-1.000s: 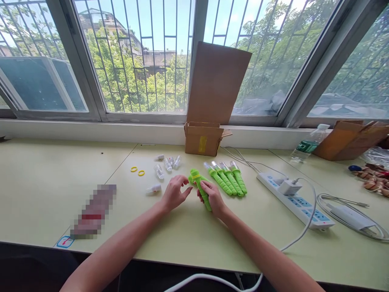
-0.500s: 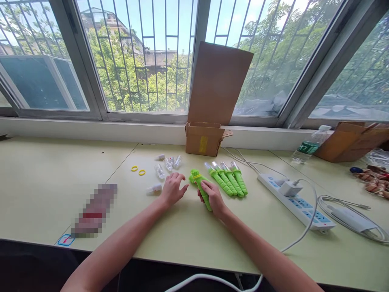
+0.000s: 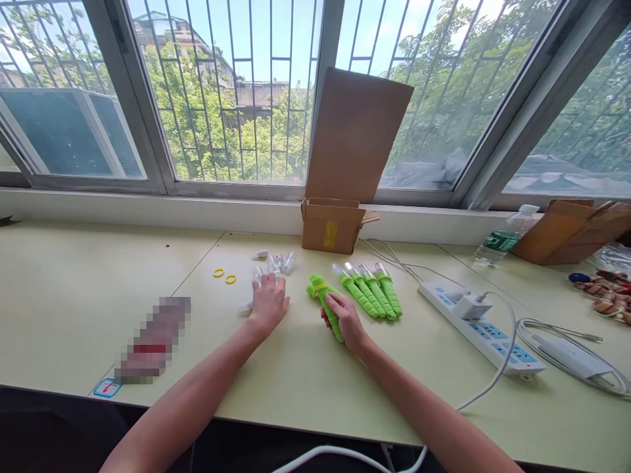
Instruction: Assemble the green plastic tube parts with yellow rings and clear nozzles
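Observation:
My right hand (image 3: 348,320) is closed around a green ribbed plastic handle (image 3: 331,315), which is tilted with its wider yellow-ringed end pointing away from me. Another green piece (image 3: 312,289) shows partly behind that end. My left hand (image 3: 269,305) is palm down, fingers stretched out and a little apart, at a cluster of small clear plastic tubes (image 3: 274,265). Its fingertips reach the nearest clear tube (image 3: 257,272); whether they grip it is hidden. Beside its wrist lies one more clear piece (image 3: 245,307), partly covered.
Several green handles with clear tips (image 3: 371,295) lie side by side on the right. Two yellow rings (image 3: 225,276) are at left. Around them are a power strip (image 3: 483,328) with cables, a cardboard box (image 3: 329,226), a water bottle (image 3: 505,236) and a blurred-out item (image 3: 155,341).
My left hand has moved left, from beside the held green handle to the clear tubes, its fingers now pointing forward. My right hand and the green handle have stayed put.

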{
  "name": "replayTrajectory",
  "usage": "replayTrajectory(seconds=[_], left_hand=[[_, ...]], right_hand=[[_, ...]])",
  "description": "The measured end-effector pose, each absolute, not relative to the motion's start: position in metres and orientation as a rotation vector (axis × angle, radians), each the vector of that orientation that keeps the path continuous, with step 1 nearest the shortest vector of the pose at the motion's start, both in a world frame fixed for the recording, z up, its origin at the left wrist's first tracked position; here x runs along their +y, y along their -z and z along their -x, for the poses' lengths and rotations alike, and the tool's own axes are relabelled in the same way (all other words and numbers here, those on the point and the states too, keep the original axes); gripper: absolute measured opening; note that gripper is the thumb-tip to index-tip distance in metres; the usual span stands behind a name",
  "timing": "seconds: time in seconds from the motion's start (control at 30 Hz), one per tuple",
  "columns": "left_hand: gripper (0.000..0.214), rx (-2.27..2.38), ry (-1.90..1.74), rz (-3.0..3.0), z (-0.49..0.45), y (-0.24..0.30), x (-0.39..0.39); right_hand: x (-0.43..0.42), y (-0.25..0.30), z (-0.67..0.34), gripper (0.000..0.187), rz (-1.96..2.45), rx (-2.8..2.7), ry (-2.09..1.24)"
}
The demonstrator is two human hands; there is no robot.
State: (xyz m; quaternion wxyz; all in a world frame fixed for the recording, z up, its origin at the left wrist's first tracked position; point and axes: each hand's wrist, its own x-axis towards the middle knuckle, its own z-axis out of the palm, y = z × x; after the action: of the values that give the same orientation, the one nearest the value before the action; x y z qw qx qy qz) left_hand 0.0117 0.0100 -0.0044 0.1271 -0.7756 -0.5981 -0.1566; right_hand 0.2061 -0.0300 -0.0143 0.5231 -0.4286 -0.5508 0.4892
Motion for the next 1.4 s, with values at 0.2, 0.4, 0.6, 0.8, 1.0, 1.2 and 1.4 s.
replayTrajectory(seconds=[0.2, 0.4, 0.6, 0.8, 1.0, 1.2, 1.4], left_hand=[[0.034, -1.747, 0.064, 2.388, -0.006, -0.011, -0.007], [0.045, -1.799, -0.085, 2.407, -0.008, -0.016, -0.014], [0.050, -1.899, -0.167, 2.387, -0.002, -0.021, -0.014], [0.049, -1.949, -0.174, 2.433, 0.002, -0.026, -0.012], [0.039, -1.692, 0.209, 2.583, -0.011, -0.013, -0.008], [0.036, -1.490, 0.609, 2.756, -0.020, 0.008, -0.001], [0.025, -1.406, 1.212, 2.707, -0.021, 0.012, 0.007]], right_hand=[[-0.030, 0.013, -0.206, 0.028, 1.040, -1.312, -1.181], [-0.032, 0.013, -0.206, 0.029, 1.047, -1.304, -1.188], [-0.033, 0.011, -0.205, 0.028, 1.054, -1.273, -1.217], [-0.031, 0.014, -0.205, 0.030, 1.047, -1.320, -1.200], [-0.032, 0.015, -0.204, 0.030, 1.040, -1.457, -1.001], [-0.034, 0.013, -0.202, 0.031, 1.075, -1.533, -0.885], [-0.033, 0.015, -0.203, 0.031, 1.100, -1.552, -0.845]])
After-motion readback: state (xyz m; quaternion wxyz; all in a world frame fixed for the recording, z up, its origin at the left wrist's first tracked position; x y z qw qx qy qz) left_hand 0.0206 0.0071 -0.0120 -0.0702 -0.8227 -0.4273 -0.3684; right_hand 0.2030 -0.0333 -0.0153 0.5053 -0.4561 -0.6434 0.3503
